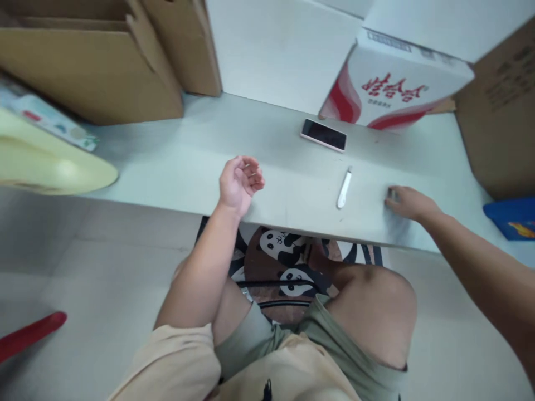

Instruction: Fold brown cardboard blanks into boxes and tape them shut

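Observation:
My left hand (241,185) is raised near the front edge of the pale table (188,167), palm up, its fingers loosely curled and apart with nothing in them. To the right, my right hand (403,201) is low over the tabletop, its fingers closed round a small dark and grey object (393,194) that is too small to make out. Between the hands lies a white utility knife (344,189), nearer to my right hand. Behind the knife a phone (324,135) with a dark screen rests flat.
A red and white carton (388,89) stands at the back right, with a brown box (501,106) beside it. Blue packaging (512,217) lies at the right edge. Cardboard boxes (92,72) and a yellow object (54,159) are on the left.

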The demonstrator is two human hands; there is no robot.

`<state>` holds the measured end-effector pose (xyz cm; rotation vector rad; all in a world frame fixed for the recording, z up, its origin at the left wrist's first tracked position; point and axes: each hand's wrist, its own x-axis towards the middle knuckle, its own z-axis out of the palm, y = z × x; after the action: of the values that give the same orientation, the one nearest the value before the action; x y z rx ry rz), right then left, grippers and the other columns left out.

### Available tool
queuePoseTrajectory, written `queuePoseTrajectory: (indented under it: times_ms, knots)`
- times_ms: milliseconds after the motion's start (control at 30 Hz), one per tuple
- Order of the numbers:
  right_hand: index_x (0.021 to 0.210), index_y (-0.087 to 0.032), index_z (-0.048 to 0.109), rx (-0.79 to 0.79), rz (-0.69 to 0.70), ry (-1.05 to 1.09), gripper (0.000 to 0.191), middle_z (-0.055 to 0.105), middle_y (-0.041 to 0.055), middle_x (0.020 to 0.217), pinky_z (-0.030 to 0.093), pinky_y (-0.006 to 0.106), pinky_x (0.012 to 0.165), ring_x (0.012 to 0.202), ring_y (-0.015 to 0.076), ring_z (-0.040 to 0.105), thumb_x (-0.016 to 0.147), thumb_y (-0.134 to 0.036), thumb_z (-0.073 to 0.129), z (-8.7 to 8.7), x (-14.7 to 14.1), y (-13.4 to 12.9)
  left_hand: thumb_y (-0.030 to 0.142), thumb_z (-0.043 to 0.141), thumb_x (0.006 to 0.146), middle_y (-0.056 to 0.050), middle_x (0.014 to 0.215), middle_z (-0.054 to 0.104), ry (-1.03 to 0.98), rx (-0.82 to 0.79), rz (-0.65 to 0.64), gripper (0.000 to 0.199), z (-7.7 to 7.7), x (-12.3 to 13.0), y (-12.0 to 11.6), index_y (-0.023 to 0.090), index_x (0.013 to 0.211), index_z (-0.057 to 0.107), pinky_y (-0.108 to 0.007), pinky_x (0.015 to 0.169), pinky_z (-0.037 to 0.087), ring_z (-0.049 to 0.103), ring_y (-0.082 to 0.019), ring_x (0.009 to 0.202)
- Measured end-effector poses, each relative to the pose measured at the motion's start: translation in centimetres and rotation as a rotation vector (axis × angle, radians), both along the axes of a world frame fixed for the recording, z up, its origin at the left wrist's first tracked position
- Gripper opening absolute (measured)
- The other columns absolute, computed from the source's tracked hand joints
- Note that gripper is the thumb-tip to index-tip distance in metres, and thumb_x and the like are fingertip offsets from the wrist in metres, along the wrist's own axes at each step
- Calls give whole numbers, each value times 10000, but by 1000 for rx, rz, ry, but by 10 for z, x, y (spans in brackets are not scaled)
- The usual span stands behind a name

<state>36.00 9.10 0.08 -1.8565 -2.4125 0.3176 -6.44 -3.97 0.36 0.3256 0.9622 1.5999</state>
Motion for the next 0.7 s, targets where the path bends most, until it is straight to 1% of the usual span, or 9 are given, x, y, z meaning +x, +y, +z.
queuePoseTrajectory:
  times_ms: [67, 167, 267, 367, 433, 500, 567, 600, 700]
  knots:
    - [719, -264, 592, -13, 22, -75, 99, 674, 131, 713, 398, 402, 590, 614, 247, 531, 681, -309, 672, 22, -33, 8, 485, 540, 861, 3, 591, 587, -42, 29, 34, 338, 5, -8, -7, 197, 694, 603, -231, 488, 469, 551, -100, 483]
    - [815, -250, 650, 0, 93, -121, 76, 715, 117, 782, 399, 388, 615, 618, 228, 546, 760, -296, 625, 42, -109, 12, 481, 531, 866, 13, 598, 576, -87, 74, 74, 336, 9, -24, -17, 191, 707, 594, -218, 493, 462, 549, -86, 482]
    - [1073, -264, 673, 26, 226, -95, 263, 746, 94, 928, 448, 390, 708, 764, 244, 624, 826, -304, 593, 54, -211, 6, 501, 528, 870, 22, 604, 563, -103, 97, 113, 349, 10, -40, -24, 190, 722, 583, -204, 495, 454, 541, -72, 478]
    - [1273, -244, 613, 80, 408, -47, 439, 745, 90, 994, 506, 417, 808, 871, 264, 665, 835, -226, 592, 74, -324, -9, 549, 523, 872, 22, 620, 564, -96, 108, 146, 380, 9, -55, -26, 195, 748, 579, -211, 502, 445, 540, -73, 489]
    - [1397, -205, 523, 118, 546, -1, 529, 733, 100, 1042, 512, 468, 899, 957, 285, 685, 869, -203, 553, 92, -396, -20, 559, 498, 889, 15, 638, 574, -82, 121, 169, 391, 8, -65, -24, 195, 771, 584, -225, 520, 442, 549, -80, 509]
    - [1498, -173, 388, 158, 586, 24, 636, 708, 98, 1064, 495, 520, 949, 1095, 327, 673, 872, -145, 496, 109, -457, -25, 556, 471, 909, 9, 653, 584, -69, 142, 193, 401, 8, -73, -23, 193, 789, 590, -237, 538, 435, 561, -87, 531]
    - [1557, -211, 272, 200, 603, 26, 683, 659, 80, 1158, 471, 521, 967, 1219, 338, 631, 894, -163, 429, 121, -503, -24, 559, 455, 923, 7, 651, 583, -70, 164, 215, 415, 9, -80, -22, 188, 793, 588, -240, 537, 421, 560, -88, 535]
    - [1560, -228, 265, 207, 599, -13, 669, 631, 75, 1218, 451, 512, 975, 1270, 344, 597, 908, -200, 414, 124, -519, -21, 562, 450, 929, 8, 642, 578, -75, 174, 225, 423, 10, -83, -22, 186, 791, 585, -237, 530, 413, 554, -86, 529]
    - [1511, -140, 358, 223, 588, -137, 623, 600, 134, 1318, 421, 537, 979, 1316, 395, 548, 913, -269, 476, 125, -543, -12, 567, 440, 946, 17, 614, 558, -92, 180, 249, 442, 12, -87, -24, 181, 779, 580, -223, 508, 398, 534, -76, 502]
